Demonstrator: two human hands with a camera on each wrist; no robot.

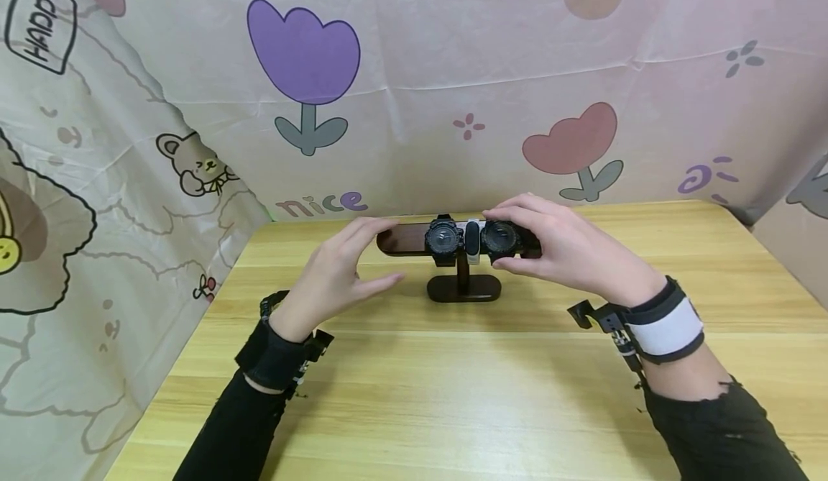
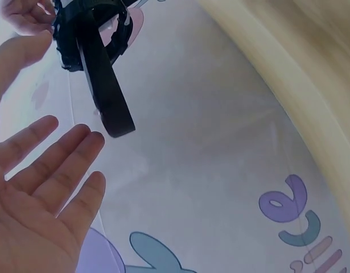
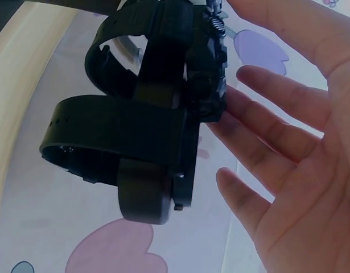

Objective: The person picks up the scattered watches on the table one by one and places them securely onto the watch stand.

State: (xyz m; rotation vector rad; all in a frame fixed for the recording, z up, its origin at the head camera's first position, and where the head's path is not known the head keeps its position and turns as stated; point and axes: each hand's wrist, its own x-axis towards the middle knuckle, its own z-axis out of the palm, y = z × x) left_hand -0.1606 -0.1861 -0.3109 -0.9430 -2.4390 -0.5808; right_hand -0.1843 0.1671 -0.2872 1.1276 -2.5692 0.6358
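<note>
A dark watch stand (image 1: 462, 288) is on the wooden table (image 1: 453, 395), near the far edge and about in the middle between the left and right edges. Its horizontal bar (image 1: 401, 239) carries three watches: a black watch (image 1: 443, 239) on the left, a slim white band (image 1: 473, 241) in the middle, and a second black watch (image 1: 501, 238) on the right. The right hand (image 1: 563, 247) is at the right end of the bar, with the fingers above the right black watch and the thumb under it; in the right wrist view the fingers (image 3: 266, 128) are nearly straight and touch the case of the watch (image 3: 206, 68), so they lie against it and do not grasp it firmly. The left hand (image 1: 336, 272) is at the left end of the bar, fingers relaxed and a little spread; the fingertips are just beside the bar end, and I cannot tell if they touch it. In the left wrist view the fingers (image 2: 61, 159) are straight and hold nothing. Behind the table hangs a cloth backdrop (image 1: 414, 85) with printed tulips.
</note>
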